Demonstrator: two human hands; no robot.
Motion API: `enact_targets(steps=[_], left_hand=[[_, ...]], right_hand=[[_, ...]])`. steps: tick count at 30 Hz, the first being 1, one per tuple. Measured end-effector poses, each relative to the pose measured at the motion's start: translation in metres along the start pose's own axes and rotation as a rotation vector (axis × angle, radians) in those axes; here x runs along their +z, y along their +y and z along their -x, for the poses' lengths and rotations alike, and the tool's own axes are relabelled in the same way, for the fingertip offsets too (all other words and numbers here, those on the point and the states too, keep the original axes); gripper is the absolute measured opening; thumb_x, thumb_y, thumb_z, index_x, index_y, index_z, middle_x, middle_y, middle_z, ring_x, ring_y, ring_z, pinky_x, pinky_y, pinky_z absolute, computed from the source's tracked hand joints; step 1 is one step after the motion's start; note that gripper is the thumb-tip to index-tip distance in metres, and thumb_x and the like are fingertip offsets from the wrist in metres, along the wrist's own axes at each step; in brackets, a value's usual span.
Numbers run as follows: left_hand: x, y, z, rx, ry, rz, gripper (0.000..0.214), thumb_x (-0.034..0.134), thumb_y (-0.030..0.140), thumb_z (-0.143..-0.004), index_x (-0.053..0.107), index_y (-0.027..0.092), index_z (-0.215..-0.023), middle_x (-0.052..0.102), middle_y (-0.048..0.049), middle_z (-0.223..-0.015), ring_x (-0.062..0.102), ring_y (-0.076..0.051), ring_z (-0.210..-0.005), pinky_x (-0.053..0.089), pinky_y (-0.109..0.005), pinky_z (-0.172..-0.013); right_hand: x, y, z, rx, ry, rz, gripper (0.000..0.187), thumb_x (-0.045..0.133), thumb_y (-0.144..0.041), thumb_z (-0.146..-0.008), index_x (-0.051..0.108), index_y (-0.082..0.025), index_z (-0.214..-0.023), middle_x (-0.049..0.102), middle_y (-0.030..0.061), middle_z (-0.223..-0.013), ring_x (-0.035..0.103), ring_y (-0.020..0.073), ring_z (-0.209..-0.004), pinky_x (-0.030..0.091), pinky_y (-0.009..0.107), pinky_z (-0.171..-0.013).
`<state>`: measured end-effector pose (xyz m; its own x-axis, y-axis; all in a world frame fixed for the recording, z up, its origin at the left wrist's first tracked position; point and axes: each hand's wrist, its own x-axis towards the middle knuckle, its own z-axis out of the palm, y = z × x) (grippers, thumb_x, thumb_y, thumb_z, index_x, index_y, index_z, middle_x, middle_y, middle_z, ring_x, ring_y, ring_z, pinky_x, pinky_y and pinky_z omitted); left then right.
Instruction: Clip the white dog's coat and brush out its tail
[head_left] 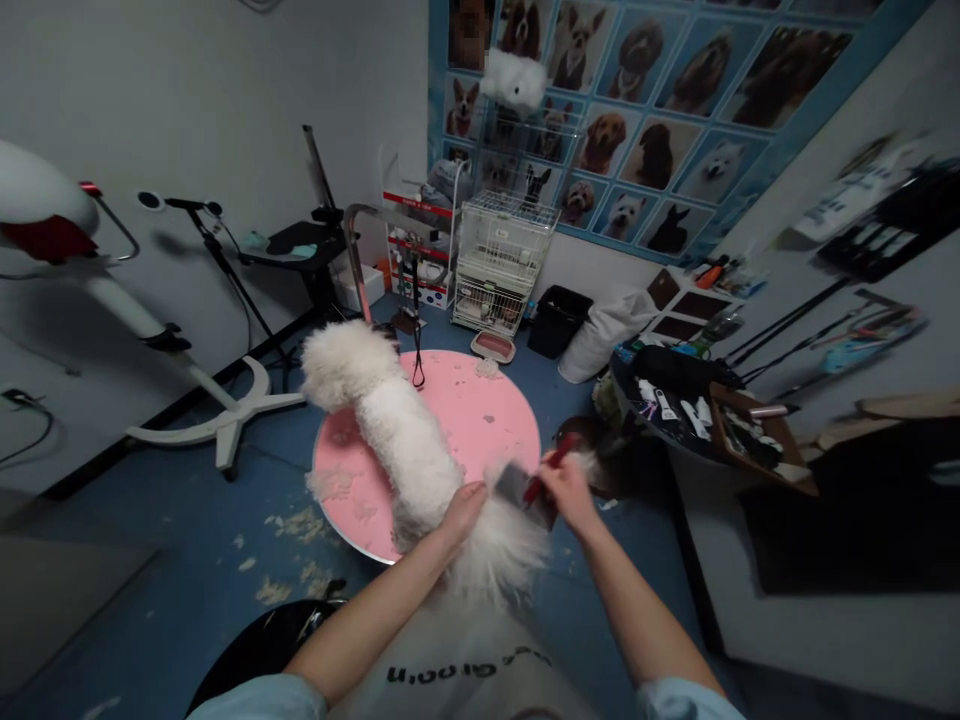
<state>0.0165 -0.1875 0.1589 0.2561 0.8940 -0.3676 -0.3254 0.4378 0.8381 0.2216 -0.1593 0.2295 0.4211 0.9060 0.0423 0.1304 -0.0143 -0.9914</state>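
Note:
A fluffy white dog (390,420) stands on a round pink grooming table (480,410), its head away from me and tethered by a black leash (416,330). My left hand (461,510) is closed on the fur at the base of the dog's tail. My right hand (570,490) grips the red handle of a slicker brush (521,488), whose grey pad rests against the tail fur. Clumps of cut white fur lie on the table.
A white stand dryer (90,260) stands at the left. Wire cages (499,260) and a black bin (557,320) are by the far wall. A tray of grooming tools (675,400) sits at my right. Fur scraps litter the blue floor (292,525).

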Motion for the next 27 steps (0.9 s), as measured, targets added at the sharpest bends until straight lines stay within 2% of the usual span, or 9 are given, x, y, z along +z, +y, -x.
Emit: enact_targets(steps=[2,5,6,10,11,14,19,23,27], left_hand=[[0.0,0.006,0.002,-0.005,-0.06,0.004,0.043,0.068,0.055,-0.058,0.052,0.016,-0.066,0.047,0.0045,-0.053,0.037,-0.007,-0.046,0.027,-0.021,-0.046],[0.0,0.012,0.005,-0.024,-0.104,-0.04,0.044,0.072,0.053,-0.054,0.051,0.015,-0.064,0.046,0.005,-0.051,0.036,-0.007,-0.044,0.026,-0.021,-0.046],[0.0,0.012,0.005,-0.024,-0.087,-0.056,0.044,0.072,0.053,-0.053,0.05,0.016,-0.062,0.044,0.0055,-0.05,0.035,-0.007,-0.044,0.025,-0.021,-0.045],[-0.001,0.006,0.002,-0.003,-0.05,-0.072,0.043,0.069,0.055,-0.055,0.05,0.016,-0.06,0.043,0.005,-0.05,0.035,-0.007,-0.046,0.024,-0.022,-0.046],[-0.002,0.003,0.001,0.002,-0.048,-0.075,0.043,0.068,0.055,-0.056,0.05,0.016,-0.061,0.044,0.0047,-0.051,0.035,-0.008,-0.047,0.024,-0.022,-0.046],[-0.005,-0.003,-0.001,0.036,-0.019,-0.076,0.04,0.066,0.051,-0.059,0.047,0.017,-0.06,0.04,0.006,-0.051,0.031,-0.007,-0.048,0.022,-0.021,-0.046],[-0.004,-0.007,0.0,0.028,-0.066,-0.019,0.031,0.063,0.044,-0.065,0.047,0.017,-0.064,0.043,0.005,-0.054,0.035,-0.008,-0.047,0.024,-0.021,-0.046],[-0.003,-0.008,0.001,0.051,-0.019,-0.076,0.034,0.064,0.046,-0.063,0.045,0.017,-0.061,0.041,0.0054,-0.052,0.034,-0.007,-0.047,0.023,-0.021,-0.046],[-0.002,-0.007,0.003,0.061,-0.064,-0.1,0.038,0.063,0.051,-0.064,0.048,0.016,-0.064,0.042,0.005,-0.053,0.034,-0.007,-0.048,0.024,-0.021,-0.047]], right_hand=[[0.003,0.002,0.002,0.023,-0.035,0.035,0.034,0.069,-0.046,-0.059,0.052,-0.018,-0.071,0.042,-0.0087,-0.044,0.035,0.008,-0.038,0.025,0.021,-0.038],[0.004,0.002,0.001,-0.017,0.154,0.009,0.033,0.059,-0.05,-0.068,0.05,-0.019,-0.076,0.041,-0.0093,-0.046,0.034,0.008,-0.04,0.025,0.021,-0.04],[0.004,0.001,0.002,-0.027,0.155,0.003,0.033,0.058,-0.05,-0.069,0.05,-0.019,-0.079,0.042,-0.009,-0.047,0.035,0.008,-0.041,0.026,0.02,-0.041],[0.003,-0.001,0.004,0.0,-0.03,0.056,0.036,0.069,-0.046,-0.058,0.054,-0.017,-0.073,0.047,-0.0066,-0.048,0.039,0.0089,-0.041,0.028,0.021,-0.041],[0.003,-0.002,0.003,0.001,-0.019,0.069,0.036,0.068,-0.047,-0.059,0.054,-0.017,-0.072,0.046,-0.0067,-0.047,0.038,0.0089,-0.041,0.028,0.021,-0.041],[0.0,-0.003,0.003,-0.044,0.14,0.036,0.035,0.058,-0.051,-0.068,0.052,-0.018,-0.078,0.045,-0.0074,-0.049,0.037,0.0086,-0.043,0.027,0.021,-0.042],[0.003,-0.001,0.003,0.006,-0.053,0.066,0.037,0.07,-0.046,-0.056,0.053,-0.018,-0.072,0.048,-0.0064,-0.048,0.041,0.0091,-0.042,0.03,0.021,-0.041],[-0.004,0.002,0.001,-0.036,0.15,0.04,0.036,0.057,-0.053,-0.068,0.05,-0.019,-0.078,0.044,-0.0077,-0.049,0.037,0.0082,-0.041,0.028,0.02,-0.041],[-0.004,0.009,0.007,0.015,-0.056,0.043,0.035,0.069,-0.046,-0.059,0.054,-0.019,-0.074,0.048,-0.0062,-0.049,0.04,0.0092,-0.041,0.03,0.021,-0.04]])
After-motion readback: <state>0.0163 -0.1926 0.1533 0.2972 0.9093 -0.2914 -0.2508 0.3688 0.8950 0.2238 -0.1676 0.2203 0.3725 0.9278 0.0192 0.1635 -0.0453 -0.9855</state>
